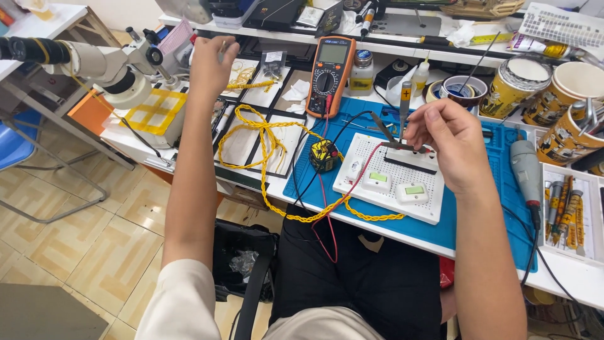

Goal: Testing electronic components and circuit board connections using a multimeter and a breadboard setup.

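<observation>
My left hand [211,63] is raised over the black-framed trays [248,141] at the back left, fingers curled; whether it pinches something small is unclear. My right hand [450,141] grips dark tweezers [385,131] over a white perforated board [377,204] on the blue mat [491,214]. Two small white modules with green faces [379,180] lie on the board, just below the tweezer tips. A black strip [409,165] lies beside my right hand. Red and black leads [327,208] run from an orange multimeter [330,69] across the board.
A yellow braided cable [270,132] loops over the trays and off the bench edge. A microscope [113,63] stands left. Printed cups with tools [516,85], a grey rotary tool [525,167] and a tray of screwdrivers [566,214] fill the right. A yellow-black part [324,155] sits by the mat.
</observation>
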